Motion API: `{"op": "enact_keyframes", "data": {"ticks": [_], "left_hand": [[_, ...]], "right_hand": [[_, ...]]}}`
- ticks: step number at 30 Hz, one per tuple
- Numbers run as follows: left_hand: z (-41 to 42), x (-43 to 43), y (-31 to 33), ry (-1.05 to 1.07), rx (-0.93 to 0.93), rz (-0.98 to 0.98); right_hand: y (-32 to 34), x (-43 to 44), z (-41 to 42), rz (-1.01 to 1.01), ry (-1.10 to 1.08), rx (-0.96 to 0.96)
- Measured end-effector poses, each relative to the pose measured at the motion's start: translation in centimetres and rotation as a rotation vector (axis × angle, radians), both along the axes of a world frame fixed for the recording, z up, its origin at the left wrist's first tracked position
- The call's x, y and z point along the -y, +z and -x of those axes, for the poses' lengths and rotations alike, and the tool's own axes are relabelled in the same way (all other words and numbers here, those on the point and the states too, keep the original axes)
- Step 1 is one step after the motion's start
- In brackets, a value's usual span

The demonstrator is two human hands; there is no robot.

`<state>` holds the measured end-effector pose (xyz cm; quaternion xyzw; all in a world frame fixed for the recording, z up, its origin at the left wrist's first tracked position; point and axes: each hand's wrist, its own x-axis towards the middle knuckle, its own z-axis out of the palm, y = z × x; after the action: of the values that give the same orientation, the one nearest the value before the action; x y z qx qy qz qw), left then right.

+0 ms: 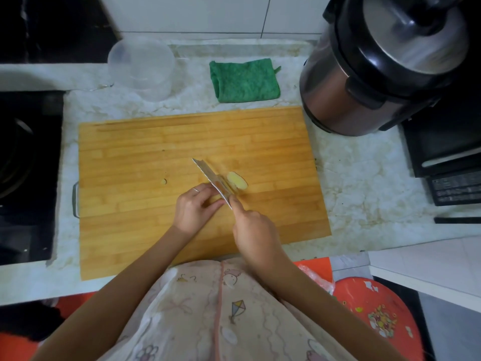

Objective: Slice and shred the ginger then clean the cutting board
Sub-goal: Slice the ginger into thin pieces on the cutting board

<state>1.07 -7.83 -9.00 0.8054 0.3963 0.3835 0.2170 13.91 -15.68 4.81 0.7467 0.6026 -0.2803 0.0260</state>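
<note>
slicing ginger (236, 181) near the middle of a wooden cutting board (156, 152), a person works at a marble bench (364, 183). the right hand (253, 225) is closed in a fist round the handle of a knife (212, 182), whose blade runs away from the body with its edge down on the board. the left hand (194, 207), fingers curled, pins what looks like the uncut piece against the blade's near side, probably to steady it and keep the fingertips back from the edge. most of that piece is hidden. cut slices lie flat just right of the blade, and a small round offcut (163, 181) sits apart to the left.

behind the board a folded green cloth (244, 80) waits, likely for the wipe-down still to come. beside it a clear plastic tub (141, 69) stands upright with no lid and nothing visible inside. a steel cooker (377, 69) at far right has its lid on, so its contents cannot be told.
</note>
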Motion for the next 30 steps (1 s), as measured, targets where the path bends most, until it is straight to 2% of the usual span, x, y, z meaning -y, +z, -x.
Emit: {"op": "enact_keyframes", "data": {"ticks": [15,25,30], "left_hand": [[0.2,-0.1,-0.3,-0.01,-0.02,0.018],[0.3,-0.4,-0.2,-0.034,-0.041,0.015],[0.2,-0.5,0.1,-0.06,-0.026,0.011]], "right_hand": [[-0.5,0.9,-1.2,0.009,-0.039,-0.102],[-1.0,0.1,-0.7,0.013,-0.032,-0.071],[-0.8,1.9,-1.4,-0.013,-0.053,-0.167]]}}
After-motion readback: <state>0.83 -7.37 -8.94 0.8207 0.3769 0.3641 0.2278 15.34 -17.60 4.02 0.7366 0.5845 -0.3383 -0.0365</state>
